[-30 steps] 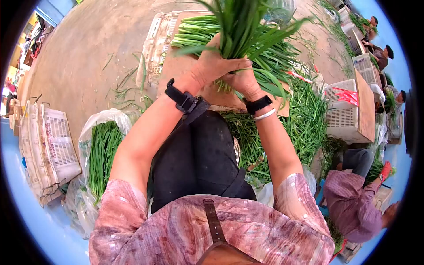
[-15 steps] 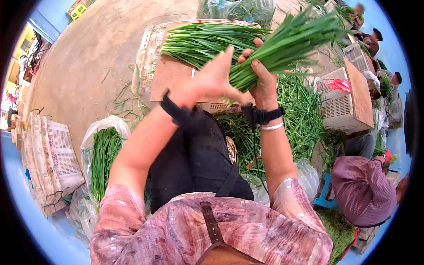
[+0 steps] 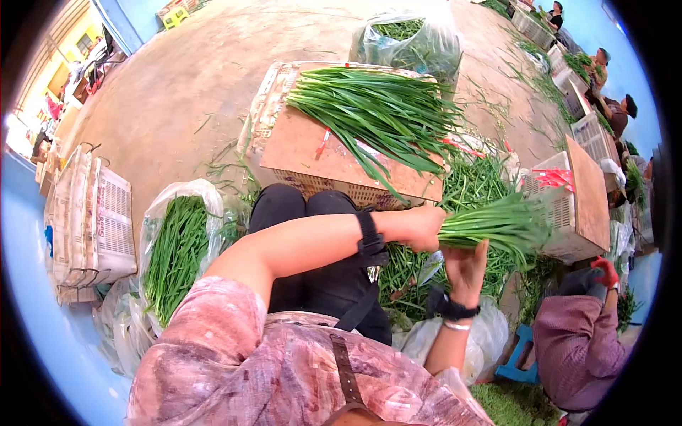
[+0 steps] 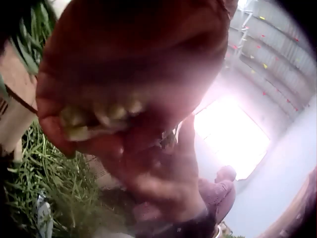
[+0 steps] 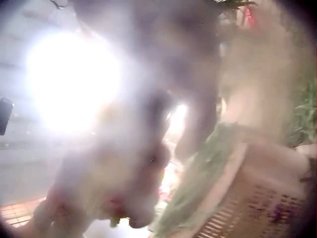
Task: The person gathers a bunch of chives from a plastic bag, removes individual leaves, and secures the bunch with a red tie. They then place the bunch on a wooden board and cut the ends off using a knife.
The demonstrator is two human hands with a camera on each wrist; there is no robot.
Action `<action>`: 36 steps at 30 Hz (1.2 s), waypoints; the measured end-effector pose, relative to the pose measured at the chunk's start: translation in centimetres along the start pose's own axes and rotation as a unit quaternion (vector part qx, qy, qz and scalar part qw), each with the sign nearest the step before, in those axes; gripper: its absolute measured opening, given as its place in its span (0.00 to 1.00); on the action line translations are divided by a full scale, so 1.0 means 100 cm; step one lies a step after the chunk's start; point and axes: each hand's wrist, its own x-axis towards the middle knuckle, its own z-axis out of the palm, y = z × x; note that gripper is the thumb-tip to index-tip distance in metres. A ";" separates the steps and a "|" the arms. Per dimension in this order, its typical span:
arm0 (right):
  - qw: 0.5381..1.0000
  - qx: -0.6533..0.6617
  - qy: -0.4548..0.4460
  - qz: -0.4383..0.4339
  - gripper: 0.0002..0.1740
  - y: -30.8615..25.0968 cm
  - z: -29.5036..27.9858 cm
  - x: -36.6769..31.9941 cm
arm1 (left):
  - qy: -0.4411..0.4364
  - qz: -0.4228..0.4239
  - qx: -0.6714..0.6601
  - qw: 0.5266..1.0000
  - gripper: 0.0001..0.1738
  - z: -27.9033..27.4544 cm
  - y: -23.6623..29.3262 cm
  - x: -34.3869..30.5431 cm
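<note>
In the head view my left hand (image 3: 419, 226) grips the stalk end of a bunch of garlic chives (image 3: 490, 226), whose leaves fan out to the right. The left wrist view shows the pale cut ends (image 4: 99, 119) inside the curled left fingers. My right hand (image 3: 465, 273) is just under the bunch, palm up, with one digit raised beside the leaves. Its other fingers are partly hidden, and I cannot tell whether they hold any stalks. A larger pile of chives (image 3: 376, 106) lies on a brown board (image 3: 298, 145) over a crate.
Loose green leaves (image 3: 405, 273) cover the floor beside my knees. A plastic bag of chives (image 3: 177, 248) stands left, another bag (image 3: 412, 42) behind the board. A board-topped crate (image 3: 561, 206), a blue stool (image 3: 522, 358) and a seated person (image 3: 575, 341) are right.
The bunch has moved down and right, away from the board. My left hand, spread beside it half a second ago, now grips its stalk end; the right hand has shifted beneath it.
</note>
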 end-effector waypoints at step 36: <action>0.326 -0.889 -0.305 -0.099 0.22 0.124 0.259 0.351 | 0.482 -0.005 0.282 0.830 0.72 -0.263 -0.254 -0.137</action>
